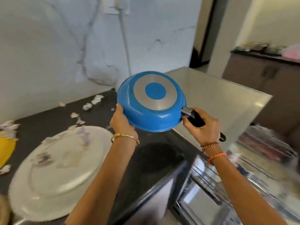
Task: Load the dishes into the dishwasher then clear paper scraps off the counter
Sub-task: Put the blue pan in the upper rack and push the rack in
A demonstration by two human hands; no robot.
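Blue round metal frying pan [151,101] held bottom-up above the black tabletop [154,156], both hands on it.

Right hand [203,127] clenched round the black handle [197,119], left hand [122,123] gripping the far rim; handle points right, toward the open dishwasher rack [243,168] below, so the right hand's nearer.

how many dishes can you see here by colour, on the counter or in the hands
blue: 1, the pan, held bottom up by the left hand and the right hand
white: 1, the large plate on the counter
yellow: 1, a dish cut off at the left edge
total: 3
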